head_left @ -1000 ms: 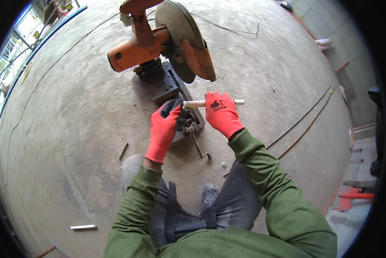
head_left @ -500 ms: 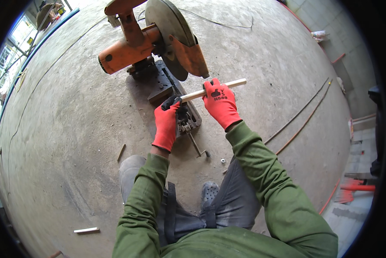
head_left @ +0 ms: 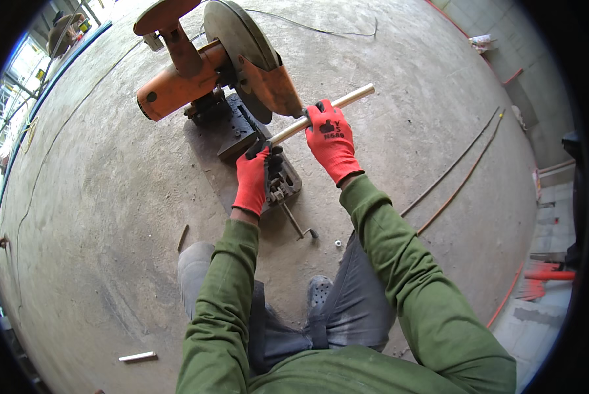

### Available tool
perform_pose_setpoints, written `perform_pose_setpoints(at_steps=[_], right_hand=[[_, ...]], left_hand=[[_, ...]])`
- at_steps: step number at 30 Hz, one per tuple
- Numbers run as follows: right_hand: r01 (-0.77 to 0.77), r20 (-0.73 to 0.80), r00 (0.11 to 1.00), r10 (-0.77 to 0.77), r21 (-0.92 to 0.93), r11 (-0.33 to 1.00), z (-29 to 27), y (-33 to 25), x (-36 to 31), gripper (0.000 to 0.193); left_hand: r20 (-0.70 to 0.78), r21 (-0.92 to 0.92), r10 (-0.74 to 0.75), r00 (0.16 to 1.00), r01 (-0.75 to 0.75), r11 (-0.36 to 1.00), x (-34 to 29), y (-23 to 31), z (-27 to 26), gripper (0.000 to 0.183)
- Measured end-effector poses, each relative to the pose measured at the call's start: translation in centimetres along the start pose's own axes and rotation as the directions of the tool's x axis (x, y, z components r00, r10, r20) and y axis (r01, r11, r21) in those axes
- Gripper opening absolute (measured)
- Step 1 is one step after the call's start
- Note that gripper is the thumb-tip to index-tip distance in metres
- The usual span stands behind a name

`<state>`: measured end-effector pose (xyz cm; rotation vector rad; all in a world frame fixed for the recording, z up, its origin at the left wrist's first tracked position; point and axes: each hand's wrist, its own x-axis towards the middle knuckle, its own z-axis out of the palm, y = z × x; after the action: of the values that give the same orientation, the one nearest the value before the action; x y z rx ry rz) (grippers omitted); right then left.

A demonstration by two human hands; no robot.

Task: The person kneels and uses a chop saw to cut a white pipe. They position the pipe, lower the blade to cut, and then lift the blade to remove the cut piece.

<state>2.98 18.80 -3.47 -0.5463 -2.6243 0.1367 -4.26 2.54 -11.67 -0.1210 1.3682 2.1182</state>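
Note:
A pale, cream-coloured pipe (head_left: pixel 355 96) slants up to the right in front of an orange chop saw (head_left: pixel 199 69). Gripping the pipe near its middle is my right hand (head_left: pixel 329 139), in a red glove with dark fingertips. My left hand (head_left: pixel 252 176), gloved alike, is closed round the pipe's lower left end, over the vise of the saw's base (head_left: pixel 232 148). The left fingers hide that end. Just beyond the pipe hang the saw's round blade guard (head_left: pixel 242 39) and its orange lower cover (head_left: pixel 270 84). The vise crank (head_left: pixel 297 223) sticks out toward me.
On the concrete floor (head_left: pixel 110 197) lie a short white pipe piece (head_left: pixel 137 356), a thin brown strip (head_left: pixel 183 238) and a small white ring (head_left: pixel 337 243). Two long thin rods (head_left: pixel 462 172) lie at right. A cable (head_left: pixel 307 28) curves behind the saw. Another person's hand (head_left: pixel 3 242) shows far left.
The pipe has tilted more steeply, its right end rising. Both hands remain on it. The saw appears slightly farther left and higher as the view shifts.

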Motion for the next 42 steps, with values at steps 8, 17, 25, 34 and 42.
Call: perform_pose_setpoints(at_steps=[8, 17, 25, 34, 42], right_hand=[[-0.032, -0.019, 0.999, 0.034, 0.078, 0.996, -0.1, 1.5, 0.3, 0.033], [-0.043, 0.002, 0.999, 0.044, 0.131, 0.990, -0.1, 2.8, 1.1, 0.036], [-0.039, 0.018, 0.999, 0.038, 0.075, 0.996, -0.2, 2.9, 1.4, 0.035], [-0.057, 0.053, 0.997, 0.054, 0.059, 0.997, -0.6, 2.8, 1.5, 0.033], [-0.089, 0.098, 0.992, 0.079, 0.097, 0.991, -0.6, 3.1, 1.5, 0.030]], left_hand=[[-0.031, 0.088, 0.099, 0.995, -0.096, 0.991, 0.9, 0.3, 1.4, 0.019], [-0.033, 0.137, 0.103, 0.994, -0.098, 0.986, 1.5, 0.1, 2.3, 0.019], [-0.066, 0.160, 0.084, 0.994, -0.073, 0.984, 1.2, 0.2, 3.1, 0.020], [-0.066, 0.179, 0.100, 0.993, -0.087, 0.980, 1.0, 0.6, 3.3, 0.020], [-0.097, 0.267, 0.155, 0.983, -0.125, 0.956, 0.5, 1.4, 3.7, 0.022]])
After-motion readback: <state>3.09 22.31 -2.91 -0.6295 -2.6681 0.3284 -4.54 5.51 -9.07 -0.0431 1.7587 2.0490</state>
